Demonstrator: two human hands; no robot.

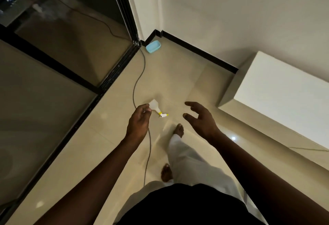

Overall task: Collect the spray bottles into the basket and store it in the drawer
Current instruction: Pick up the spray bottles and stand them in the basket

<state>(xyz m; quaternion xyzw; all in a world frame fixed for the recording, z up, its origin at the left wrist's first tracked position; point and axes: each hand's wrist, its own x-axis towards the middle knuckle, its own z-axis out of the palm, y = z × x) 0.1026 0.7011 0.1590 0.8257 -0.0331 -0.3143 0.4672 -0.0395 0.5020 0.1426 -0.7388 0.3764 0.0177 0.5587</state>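
The person stands on a tiled floor [178, 75] with both arms extended forward and down. The left hand [139, 119] is loosely cupped, fingers partly curled, and appears from above to reach the base end of the bottle [155, 107]; whether it touches cannot be told. The right hand [201, 118] is spread, fingers apart, holding nothing, and is well clear of the bottle.

Step in hand, by judgement: pick up the bottle from the floor.

Recommended procedure:
- Close the left hand around the body, not the trigger head, since the body offers the wider, firmer surface.
- Lift clear of the cable [138, 80], which runs along the floor just beside the bottle and passes under the left hand.
- Keep the nozzle pointed away and avoid squeezing the trigger.

Bottle description: a small spray bottle lying on its side on the floor. The body is white or translucent and rounded; the neck carries a yellow collar, and the trigger head is white with yellow parts. The head points toward the right hand and the right foot [178, 129]. Fill level cannot be determined.

No basket can be identified with certainty. A light blue container [153, 46] lies in the far corner, well apart from the bottle. A white cabinet [277, 89] stands at the right; no drawer front is visible.
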